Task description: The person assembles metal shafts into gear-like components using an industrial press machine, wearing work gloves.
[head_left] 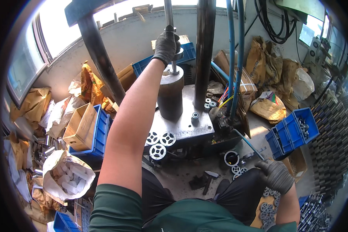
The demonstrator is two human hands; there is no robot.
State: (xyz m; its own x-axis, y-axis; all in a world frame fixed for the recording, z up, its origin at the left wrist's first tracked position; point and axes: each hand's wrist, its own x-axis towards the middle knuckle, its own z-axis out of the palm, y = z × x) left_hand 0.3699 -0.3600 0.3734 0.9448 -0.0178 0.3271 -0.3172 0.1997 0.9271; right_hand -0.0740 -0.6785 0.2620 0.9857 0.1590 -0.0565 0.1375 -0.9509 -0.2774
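My left hand (pixel 166 45), in a dark grey glove, reaches forward with its fingers wrapped round an upright metal shaft (pixel 174 66). That shaft stands at the top of a thick dark steel cylinder (pixel 171 96), which rests on the press's bright metal bed (pixel 193 129). My right hand (pixel 276 176), gloved too, is low on the right, closed round the end of a long thin lever (pixel 248 142) that runs up to the machine. Three spoked metal discs (pixel 157 151) lie at the bed's near left edge. A small ringed metal part (pixel 195 116) sits on its right side.
Dark press columns (pixel 203 58) flank the bed. A hammer (pixel 210 181) lies on the floor between my legs. Blue bins (pixel 293 131) stand to the right beside stacked metal parts (pixel 332 139). On the left are a wooden box (pixel 80 129) and an open white sack (pixel 67 176).
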